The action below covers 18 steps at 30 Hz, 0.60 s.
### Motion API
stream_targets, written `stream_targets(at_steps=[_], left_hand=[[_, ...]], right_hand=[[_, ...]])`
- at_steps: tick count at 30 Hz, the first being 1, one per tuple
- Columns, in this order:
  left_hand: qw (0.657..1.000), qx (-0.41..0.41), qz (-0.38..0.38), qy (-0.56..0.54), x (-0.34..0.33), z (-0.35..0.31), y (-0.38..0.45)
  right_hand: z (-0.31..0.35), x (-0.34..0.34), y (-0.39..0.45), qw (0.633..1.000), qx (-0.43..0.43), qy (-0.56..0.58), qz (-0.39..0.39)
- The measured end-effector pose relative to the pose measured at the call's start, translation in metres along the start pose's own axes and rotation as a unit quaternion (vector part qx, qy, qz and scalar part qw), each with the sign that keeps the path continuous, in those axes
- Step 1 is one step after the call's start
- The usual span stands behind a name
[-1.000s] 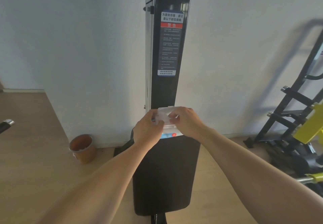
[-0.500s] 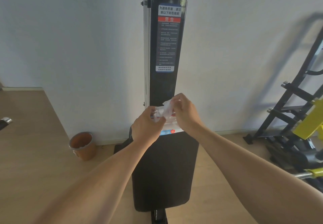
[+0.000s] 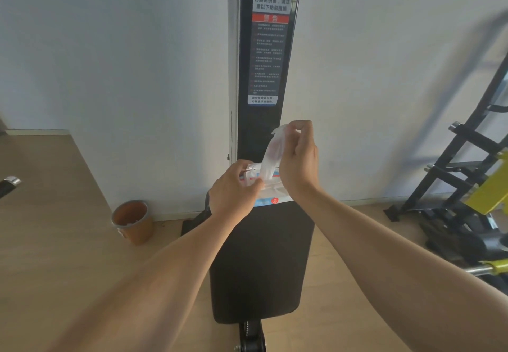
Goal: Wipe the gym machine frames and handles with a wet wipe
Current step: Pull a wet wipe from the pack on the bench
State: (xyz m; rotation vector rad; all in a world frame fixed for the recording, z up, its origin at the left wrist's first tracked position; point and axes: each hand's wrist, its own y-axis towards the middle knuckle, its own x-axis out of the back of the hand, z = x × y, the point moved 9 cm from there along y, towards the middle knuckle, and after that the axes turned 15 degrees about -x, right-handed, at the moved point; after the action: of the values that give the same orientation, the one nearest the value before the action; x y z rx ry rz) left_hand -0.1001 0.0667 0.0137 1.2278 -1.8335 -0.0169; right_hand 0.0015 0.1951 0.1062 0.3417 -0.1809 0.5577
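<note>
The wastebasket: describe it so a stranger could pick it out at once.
Start at the tall black upright with the warning label, standing against the white wall. Look down and left to where the wall meets the wooden floor. The wastebasket stands there, a small round orange-brown bin with a grey rim, the only container on the floor.

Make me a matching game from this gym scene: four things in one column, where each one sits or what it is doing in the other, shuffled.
1. white wet wipe
2. round brown bin
3. blue and red warning sticker
4. yellow and black gym machine

A. on the black upright frame
B. far right, by the wall
C. pinched in the right hand
D. on the floor, left of the black pad

Pairs: 1-C, 2-D, 3-A, 4-B
</note>
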Motion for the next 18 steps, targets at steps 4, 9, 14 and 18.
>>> stream_targets(at_steps=[4,9,14,18], left_hand=[[1.000,0.000,0.000,-0.008,-0.001,0.001,0.001],[1.000,-0.013,-0.001,-0.010,-0.001,0.001,0.001],[1.000,-0.021,0.000,-0.014,-0.002,0.001,0.000],[1.000,-0.024,0.000,-0.015,-0.003,0.001,0.000]], right_hand=[[0.004,0.007,0.002,0.999,-0.014,0.041,-0.031],[0.014,0.013,0.006,0.996,-0.017,0.068,-0.054],[0.018,0.014,0.008,0.993,-0.024,0.094,-0.064],[0.018,0.008,0.021,0.993,-0.059,0.089,-0.043]])
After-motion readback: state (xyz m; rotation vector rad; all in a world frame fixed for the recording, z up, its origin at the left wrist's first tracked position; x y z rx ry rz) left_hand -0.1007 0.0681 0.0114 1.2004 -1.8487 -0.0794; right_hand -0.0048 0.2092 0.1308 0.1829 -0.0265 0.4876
